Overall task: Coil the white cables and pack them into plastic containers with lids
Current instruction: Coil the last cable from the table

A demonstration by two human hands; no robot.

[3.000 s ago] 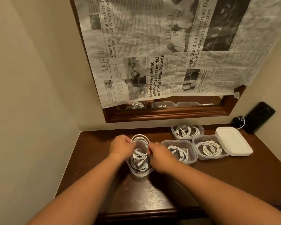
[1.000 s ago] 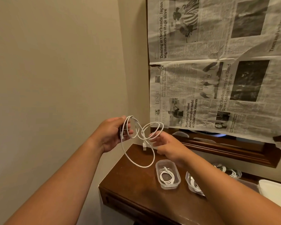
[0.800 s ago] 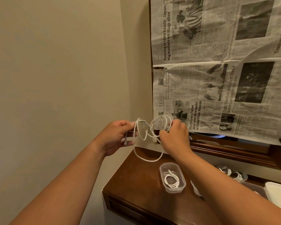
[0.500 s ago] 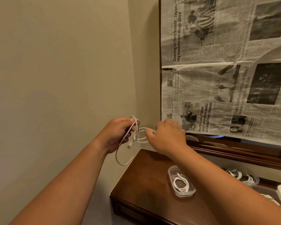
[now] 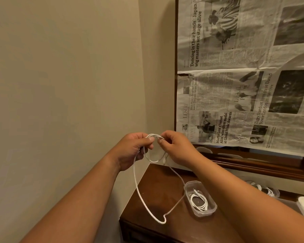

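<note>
Your left hand (image 5: 135, 151) and right hand (image 5: 175, 148) each pinch the white cable (image 5: 139, 192) at its small top turns, raised so the slack loop hangs free (likely shedding twist) over the table (image 5: 158, 186) corner, near the open container (image 5: 208, 213).

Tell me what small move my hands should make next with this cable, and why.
Probably wind another turn: the left hand and right hand pinch only a small coil, while most of the cable hangs in one long loose loop.

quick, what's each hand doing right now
Left hand: pinching the white cable at the top of its loops.
Right hand: pinching the same cable beside it.
</note>
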